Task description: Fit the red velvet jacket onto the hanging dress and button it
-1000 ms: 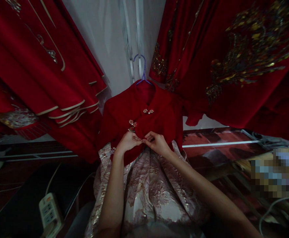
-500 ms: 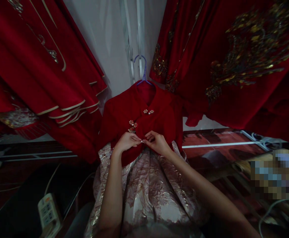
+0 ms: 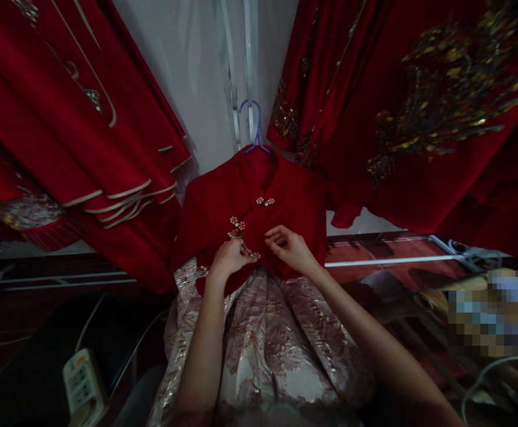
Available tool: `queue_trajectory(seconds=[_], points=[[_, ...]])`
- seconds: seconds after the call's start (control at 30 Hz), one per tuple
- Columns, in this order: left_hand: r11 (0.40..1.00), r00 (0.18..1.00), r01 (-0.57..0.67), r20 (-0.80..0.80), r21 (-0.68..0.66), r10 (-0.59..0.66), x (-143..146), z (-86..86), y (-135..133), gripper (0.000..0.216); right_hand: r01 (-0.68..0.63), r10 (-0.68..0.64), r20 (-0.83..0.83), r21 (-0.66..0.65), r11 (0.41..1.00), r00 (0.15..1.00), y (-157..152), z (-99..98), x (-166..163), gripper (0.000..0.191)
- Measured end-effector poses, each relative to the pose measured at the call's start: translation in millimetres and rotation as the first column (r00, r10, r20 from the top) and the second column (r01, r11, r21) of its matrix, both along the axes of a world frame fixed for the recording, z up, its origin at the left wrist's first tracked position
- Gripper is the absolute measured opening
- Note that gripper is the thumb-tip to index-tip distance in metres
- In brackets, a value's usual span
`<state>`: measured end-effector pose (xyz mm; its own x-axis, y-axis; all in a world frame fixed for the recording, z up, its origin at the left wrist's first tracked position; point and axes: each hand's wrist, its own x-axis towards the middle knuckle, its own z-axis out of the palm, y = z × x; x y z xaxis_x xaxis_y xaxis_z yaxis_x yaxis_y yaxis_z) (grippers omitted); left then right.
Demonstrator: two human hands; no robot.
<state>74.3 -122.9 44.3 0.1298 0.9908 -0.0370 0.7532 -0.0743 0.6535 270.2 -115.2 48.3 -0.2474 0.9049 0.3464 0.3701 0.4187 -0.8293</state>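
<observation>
A small red jacket (image 3: 214, 207) hangs on a blue hanger (image 3: 255, 124) over a pink and gold brocade skirt (image 3: 268, 350). Pearl clasps show at its collar (image 3: 265, 201) and chest (image 3: 236, 226). My left hand (image 3: 231, 257) pinches the jacket's front edge near a lower clasp (image 3: 255, 255), fingers closed. My right hand (image 3: 291, 248) sits just to the right, fingers curled on the red cloth.
Large red embroidered garments hang at the left (image 3: 63, 118) and right (image 3: 419, 118). A white power strip (image 3: 79, 385) lies at the lower left on a dark surface. A white cable (image 3: 481, 379) curls at the lower right.
My two hands, which met at the lower clasp, have drawn apart. The right hand has moved up and to the right; the left stays by the clasp.
</observation>
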Motion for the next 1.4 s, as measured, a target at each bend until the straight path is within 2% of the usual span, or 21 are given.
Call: queue_trajectory(seconds=[0.17, 0.3, 0.53, 0.63, 0.7, 0.8, 0.87, 0.93, 0.97, 1.03, 1.1, 1.17, 1.23, 1.27, 1.4], points=[[0.999, 1.0, 0.014, 0.01, 0.045, -0.014, -1.0, 1.7, 0.4, 0.029, -0.175, 0.176, 0.003, -0.092, 0.98, 0.984, 3.7, -29.3, -11.1, 0.023], [0.998, 0.999, 0.028, 0.031, 0.064, -0.03, -2.4, 3.1, 1.6, 0.027, -0.166, 0.168, 0.009, -0.097, 0.981, 0.986, 4.2, -42.1, -16.6, 0.023], [0.999, 0.998, 0.035, 0.048, 0.009, -0.036, -10.0, -3.9, 3.6, 0.032, -0.209, 0.208, -0.016, -0.099, 0.973, 0.978, 5.2, -47.9, -18.8, 0.019], [0.999, 0.988, 0.034, 0.149, -0.04, -0.027, -12.2, -8.3, 4.4, 0.033, -0.2, 0.199, -0.02, -0.107, 0.974, 0.98, 3.6, -46.8, -20.4, 0.022], [0.992, 0.962, 0.033, 0.272, -0.118, 0.001, -11.3, -8.3, 3.7, 0.032, -0.191, 0.19, -0.026, -0.116, 0.975, 0.982, 2.3, -47.0, -21.9, 0.026], [0.965, 0.878, 0.093, 0.477, -0.244, 0.037, -8.6, -4.0, 1.3, 0.035, -0.166, 0.162, -0.044, -0.125, 0.978, 0.986, 0.9, -48.4, -24.2, 0.027], [0.975, 0.831, 0.098, 0.555, -0.199, 0.029, -6.9, 0.6, -0.1, 0.043, -0.17, 0.163, -0.055, -0.151, 0.974, 0.985, 0.3, -46.9, -24.3, 0.028], [0.994, 0.797, 0.029, 0.603, -0.101, 0.039, -5.5, 6.0, -0.3, 0.05, -0.215, 0.202, -0.081, -0.215, 0.953, 0.976, -0.1, -40.6, -21.4, 0.031], [0.998, 0.768, -0.009, 0.638, -0.07, 0.051, -4.8, 8.9, 0.0, 0.05, -0.256, 0.237, -0.101, -0.271, 0.928, 0.966, -0.2, -35.6, -18.6, 0.033], [0.997, 0.665, -0.039, 0.744, -0.063, 0.073, -4.2, 14.2, 1.3, 0.041, -0.369, 0.337, -0.152, -0.408, 0.835, 0.929, -0.3, -22.7, -10.6, 0.037], [0.995, 0.503, -0.03, 0.859, -0.096, 0.098, -5.2, 18.2, 3.0, 0.032, -0.482, 0.44, -0.209, -0.51, 0.712, 0.873, -0.1, -9.0, -1.1, 0.039], [0.989, 0.335, -0.02, 0.931, -0.148, 0.147, -7.9, 20.4, 4.5, 0.025, -0.546, 0.498, -0.25, -0.542, 0.639, 0.83, 0.4, 1.9, 7.1, 0.04], [0.981, 0.214, -0.032, 0.957, -0.192, 0.195, -11.4, 20.7, 6.0, 0.019, -0.557, 0.499, -0.267, -0.54, 0.631, 0.825, 0.9, 7.9, 11.9, 0.039], [0.978, 0.182, -0.04, 0.961, -0.205, 0.209, -13.0, 20.3, 6.9, 0.016, -0.551, 0.49, -0.268, -0.542, 0.635, 0.829, 1.0, 9.1, 12.9, 0.039], [0.971, 0.143, -0.063, 0.96, -0.232, 0.239, -16.1, 15.2, 12.0, 0.013, -0.536, 0.477, -0.261, -0.544, 0.645, 0.839, 0.3, 7.8, 10.9, 0.038]])
